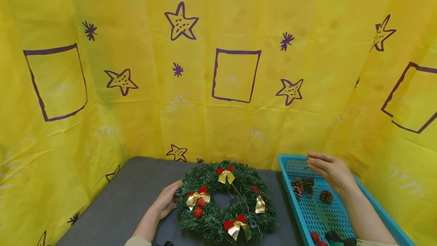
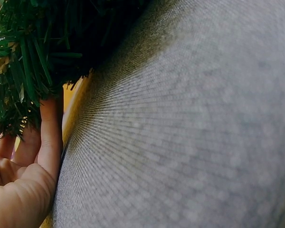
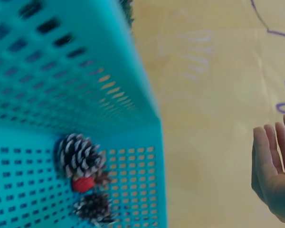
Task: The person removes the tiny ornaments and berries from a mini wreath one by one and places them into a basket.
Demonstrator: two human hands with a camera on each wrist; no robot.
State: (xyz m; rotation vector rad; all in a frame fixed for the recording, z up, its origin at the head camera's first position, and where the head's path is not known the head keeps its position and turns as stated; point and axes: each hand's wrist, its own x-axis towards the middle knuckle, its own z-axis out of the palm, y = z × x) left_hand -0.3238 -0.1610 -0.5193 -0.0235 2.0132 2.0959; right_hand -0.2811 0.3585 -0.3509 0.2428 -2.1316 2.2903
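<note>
A green tinsel wreath (image 1: 218, 170) with red-and-gold bows and a few red berries (image 1: 198, 212) lies on the grey table. At its left edge my left hand (image 1: 167, 200) grips the tinsel. The left wrist view shows the fingers (image 2: 50, 137) of that hand reaching into the wreath's green strands (image 2: 23, 61), close to the table surface. My right hand (image 1: 331, 170) is raised over the far part of a blue basket (image 1: 297, 210), fingers extended and holding nothing. Beneath it in the basket are several pine cones (image 1: 326, 196), seen close in the right wrist view.
More red berries (image 1: 315, 237) and a dark object (image 1: 332, 235) lie in the basket's near end. Yellow cloth (image 1: 205, 124) with purple stars hangs behind the table and along both sides. The grey tabletop (image 1: 116, 208) extends left of the wreath.
</note>
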